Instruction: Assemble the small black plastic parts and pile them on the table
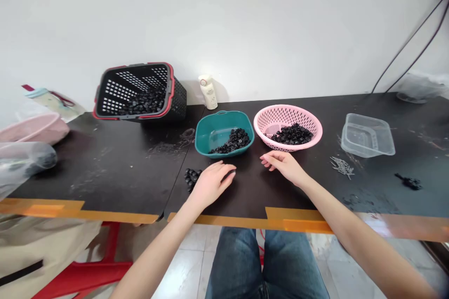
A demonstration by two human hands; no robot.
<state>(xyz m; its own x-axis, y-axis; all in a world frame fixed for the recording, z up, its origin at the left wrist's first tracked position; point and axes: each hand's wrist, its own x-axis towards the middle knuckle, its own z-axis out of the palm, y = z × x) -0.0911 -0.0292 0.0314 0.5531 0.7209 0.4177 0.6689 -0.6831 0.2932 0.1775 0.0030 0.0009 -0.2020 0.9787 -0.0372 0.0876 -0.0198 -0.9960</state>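
Note:
My left hand [210, 184] rests cupped on the black tabletop [115, 182], just right of a small heap of black plastic parts [191, 178]. Something dark may lie under its fingertips, but I cannot tell. My right hand [284, 167] hovers with loose, parted fingers just in front of a pink perforated basket [287, 113], holding nothing. That basket contains a mound of black parts. To its left, a teal bowl [224, 119] contains more of them, heaped against its right side.
A dark basket with red rim [140, 79] lies tilted at the back, holding black parts. Also on the table are a lotion bottle [208, 91], a clear plastic tub [368, 135], a scatter of metal screws [342, 167] and black bits [409, 181]. A pink basin [31, 128] sits far left.

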